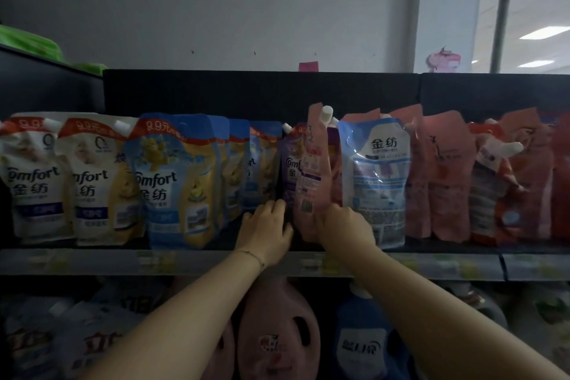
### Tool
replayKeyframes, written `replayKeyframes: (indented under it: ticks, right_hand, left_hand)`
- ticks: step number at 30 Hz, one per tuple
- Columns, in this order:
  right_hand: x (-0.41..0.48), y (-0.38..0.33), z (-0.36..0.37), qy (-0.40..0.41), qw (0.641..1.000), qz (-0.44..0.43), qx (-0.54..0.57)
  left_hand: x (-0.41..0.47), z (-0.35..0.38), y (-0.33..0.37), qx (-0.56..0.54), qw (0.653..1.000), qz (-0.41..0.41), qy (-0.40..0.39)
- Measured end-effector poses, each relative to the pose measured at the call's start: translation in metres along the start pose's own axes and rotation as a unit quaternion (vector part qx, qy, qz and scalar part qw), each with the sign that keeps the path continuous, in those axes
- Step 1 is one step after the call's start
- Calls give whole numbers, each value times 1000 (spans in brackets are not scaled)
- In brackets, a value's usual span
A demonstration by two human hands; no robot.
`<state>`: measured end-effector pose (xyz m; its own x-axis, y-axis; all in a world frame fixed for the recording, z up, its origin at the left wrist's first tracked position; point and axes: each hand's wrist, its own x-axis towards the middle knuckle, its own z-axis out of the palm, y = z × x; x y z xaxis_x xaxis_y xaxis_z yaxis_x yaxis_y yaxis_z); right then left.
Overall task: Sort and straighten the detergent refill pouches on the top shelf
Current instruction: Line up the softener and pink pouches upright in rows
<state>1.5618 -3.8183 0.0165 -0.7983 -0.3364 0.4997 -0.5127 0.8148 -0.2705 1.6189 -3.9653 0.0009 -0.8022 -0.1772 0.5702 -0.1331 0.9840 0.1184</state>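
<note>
Right hand (345,222) grips a tilted pink pouch (311,170); left hand (266,225), fingers spread, braces the purple pouch (290,163). Mid-sort; next, likely seat it among matching pinks.

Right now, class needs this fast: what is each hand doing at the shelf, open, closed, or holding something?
Left hand: open, fingers spread by the purple pouch, gripping nothing.
Right hand: closed on the lower edge of the tilted pink pouch.

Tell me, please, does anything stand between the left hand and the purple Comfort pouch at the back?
Nothing visible does. The left hand reaches into the open gap below the purple Comfort pouch; the pink pouch in the right hand stands just right of it.
</note>
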Motion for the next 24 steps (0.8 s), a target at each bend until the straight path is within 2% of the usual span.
replayKeyframes:
  ticks: [4,8,10,14,16,18,21,24]
  right_hand:
    - [5,-11,2,-8,1000,-19,7]
    - [9,-30,8,-14,994,-69,78]
    - [16,-42,19,-15,990,-95,103]
    - [38,-64,45,-131,951,-167,225]
    - [45,-67,46,-172,935,-190,246]
    - [50,-64,45,-147,947,-177,226]
    - [56,-54,40,-31,980,-109,162]
    - [63,-43,44,-9,986,-54,154]
  left_hand:
    - [10,7,-18,21,999,-41,15]
    - [8,17,-30,-69,990,-114,51]
    - [8,22,-32,-98,985,-118,85]
    - [12,26,-34,-150,969,-145,128]
    - [13,28,-34,-164,964,-162,136]
    - [14,27,-33,-166,962,-181,120]
    - [17,26,-32,-127,973,-180,71]
    - [18,26,-34,-74,983,-163,38]
